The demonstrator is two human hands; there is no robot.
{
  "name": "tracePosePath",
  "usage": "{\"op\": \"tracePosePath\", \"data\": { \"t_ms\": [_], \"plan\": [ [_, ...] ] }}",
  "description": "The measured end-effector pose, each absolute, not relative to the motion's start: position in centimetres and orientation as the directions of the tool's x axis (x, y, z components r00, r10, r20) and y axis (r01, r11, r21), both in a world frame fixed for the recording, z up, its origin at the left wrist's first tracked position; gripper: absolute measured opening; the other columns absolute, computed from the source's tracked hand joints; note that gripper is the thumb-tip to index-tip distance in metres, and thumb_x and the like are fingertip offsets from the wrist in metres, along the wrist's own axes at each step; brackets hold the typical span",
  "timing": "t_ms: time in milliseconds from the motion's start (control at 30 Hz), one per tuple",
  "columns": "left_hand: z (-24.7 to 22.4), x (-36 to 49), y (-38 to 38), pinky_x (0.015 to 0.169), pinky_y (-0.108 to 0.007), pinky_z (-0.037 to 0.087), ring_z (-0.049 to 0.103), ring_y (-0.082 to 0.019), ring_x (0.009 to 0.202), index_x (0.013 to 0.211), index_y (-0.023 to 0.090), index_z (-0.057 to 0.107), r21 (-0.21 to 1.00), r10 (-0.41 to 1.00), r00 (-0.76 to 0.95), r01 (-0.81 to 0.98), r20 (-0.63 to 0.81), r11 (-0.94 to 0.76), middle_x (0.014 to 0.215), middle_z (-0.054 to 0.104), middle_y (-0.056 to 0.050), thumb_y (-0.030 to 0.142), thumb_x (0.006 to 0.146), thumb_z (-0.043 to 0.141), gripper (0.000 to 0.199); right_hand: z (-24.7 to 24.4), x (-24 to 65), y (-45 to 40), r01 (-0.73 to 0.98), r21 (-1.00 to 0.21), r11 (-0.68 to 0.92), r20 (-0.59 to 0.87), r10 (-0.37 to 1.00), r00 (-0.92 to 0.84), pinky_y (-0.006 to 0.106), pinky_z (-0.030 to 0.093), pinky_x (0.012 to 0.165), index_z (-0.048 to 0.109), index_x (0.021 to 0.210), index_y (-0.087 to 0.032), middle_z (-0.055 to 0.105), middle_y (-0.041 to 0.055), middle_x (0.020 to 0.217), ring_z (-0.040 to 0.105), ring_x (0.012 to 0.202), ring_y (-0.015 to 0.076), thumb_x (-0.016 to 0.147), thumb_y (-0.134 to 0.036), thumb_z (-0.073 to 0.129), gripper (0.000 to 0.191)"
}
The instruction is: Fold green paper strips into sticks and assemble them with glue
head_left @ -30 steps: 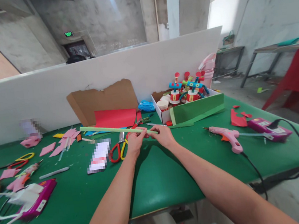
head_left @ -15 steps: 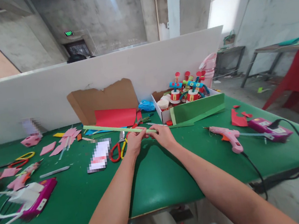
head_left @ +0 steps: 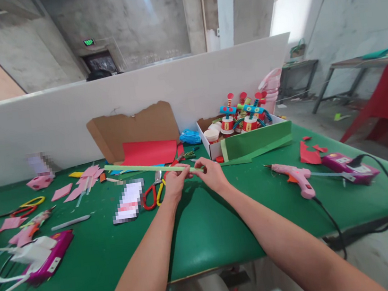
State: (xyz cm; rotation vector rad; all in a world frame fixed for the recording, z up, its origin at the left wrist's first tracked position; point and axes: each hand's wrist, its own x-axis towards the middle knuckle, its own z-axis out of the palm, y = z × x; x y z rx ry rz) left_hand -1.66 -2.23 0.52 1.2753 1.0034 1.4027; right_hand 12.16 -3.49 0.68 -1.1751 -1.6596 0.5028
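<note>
A long light-green paper strip (head_left: 136, 167) runs from upper left to the middle, above the table. My left hand (head_left: 177, 182) pinches it near its right part. The strip's right end is between the fingers of my right hand (head_left: 212, 174), close beside the left. Just left of my left hand lie red-and-yellow scissors (head_left: 155, 193), and further left a phone (head_left: 129, 202). Behind the hands are a red paper sheet (head_left: 150, 152) and a dark-green paper piece (head_left: 258, 142).
An open box (head_left: 212, 151) holds several small figures (head_left: 249, 121). A pink glue gun (head_left: 300, 179) and purple power strip (head_left: 350, 168) lie right. Another glue gun (head_left: 30, 231), power strip (head_left: 53, 259) and pink paper pieces (head_left: 86, 181) are left. A white board (head_left: 70, 128) stands behind.
The strip's left end has shifted slightly left and down. My right fingers have changed their bend a little. Another person's hand at the left edge has mostly moved out of view.
</note>
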Motion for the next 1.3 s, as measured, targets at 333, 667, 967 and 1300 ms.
{"op": "tracePosePath", "data": {
  "t_ms": [333,667,967,1300],
  "plan": [
    [0.48,-1.68,-2.19,0.060,-0.026,0.048,0.059,-0.012,0.053,0.074,0.016,0.061,0.970,0.979,0.003,-0.141,0.203,-0.201,0.059,0.063,0.002,0.043,0.059,0.076,0.035,0.48,12.28,-3.34,0.517,-0.733,0.442,0.497,0.867,-0.038,0.023,0.038,0.060,0.056,0.073,-0.021,0.061,-0.0018,0.075,0.047,0.059,0.0114,0.075,-0.024,0.063,0.008],
    [0.30,-1.76,-2.03,0.062,-0.027,0.050,0.061,-0.013,0.054,0.075,0.016,0.062,0.964,0.975,-0.018,-0.148,0.219,-0.220,0.059,0.064,0.002,0.042,0.060,0.076,0.033,0.91,12.27,-3.52,0.423,-0.841,0.338,0.376,0.927,0.006,0.024,0.039,0.057,0.051,0.064,-0.021,0.058,-0.0037,0.059,0.050,0.055,0.0126,0.072,-0.030,0.066,0.019],
    [0.29,-1.80,-1.97,0.063,-0.027,0.050,0.061,-0.013,0.056,0.075,0.016,0.062,0.962,0.981,0.008,-0.198,0.192,-0.186,0.061,0.064,0.002,0.042,0.059,0.078,0.034,0.82,12.45,-3.15,0.261,-0.934,0.246,0.261,0.965,0.026,0.026,0.046,0.057,0.054,0.062,-0.020,0.063,-0.0012,0.055,0.059,0.054,0.0147,0.071,-0.031,0.065,0.018],
    [0.64,-1.88,-1.96,0.060,-0.028,0.051,0.061,-0.014,0.051,0.072,0.016,0.063,0.965,0.976,0.006,-0.153,0.216,-0.213,0.058,0.064,0.002,0.042,0.057,0.078,0.033,0.50,12.45,-2.70,0.110,-0.984,0.142,0.147,0.989,0.034,0.027,0.051,0.057,0.054,0.060,-0.019,0.062,-0.0011,0.052,0.062,0.051,0.0151,0.064,-0.045,0.075,0.034]
  ]
}}
